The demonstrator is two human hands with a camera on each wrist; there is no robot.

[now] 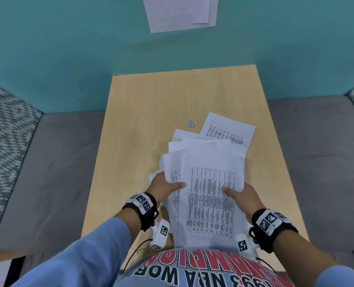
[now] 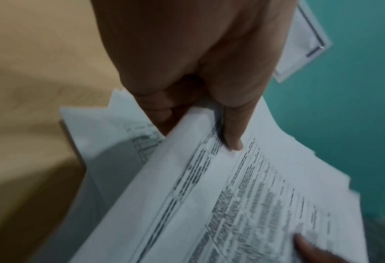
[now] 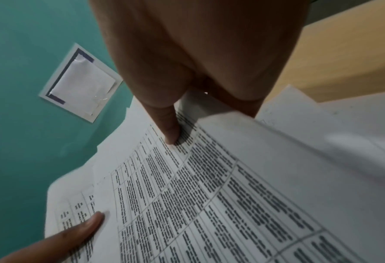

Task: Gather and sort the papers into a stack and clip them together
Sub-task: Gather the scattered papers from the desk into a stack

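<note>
- The papers [image 1: 209, 195] sit fanned and uneven, held up off the bench [image 1: 143, 112] close to the body, far edges spilling forward. Makes sense: you can't square a stack while it lies flat and splayed, so lifting it by both sides is the way to go.
- Left hand [image 1: 163, 186] takes the left edge, thumb on top of the printed table, fingers tucked under. That grip is clamped on the papers, a pinch rather than a flat press. The left wrist view shows the thumb lying along the sheet edge.
- Right hand [image 1: 245, 196] mirrors it on the right edge, thumb on the top sheet, rest of the hand below. Also pinched tight on the papers.
- One sheet [image 1: 227, 129] pokes out further back at an angle; can't tell if it's in the bundle or lying loose.
- The clip [image 1: 190, 123] lies alone on the bench just beyond the papers, so I'd say clipping comes later, after squaring up.
</note>
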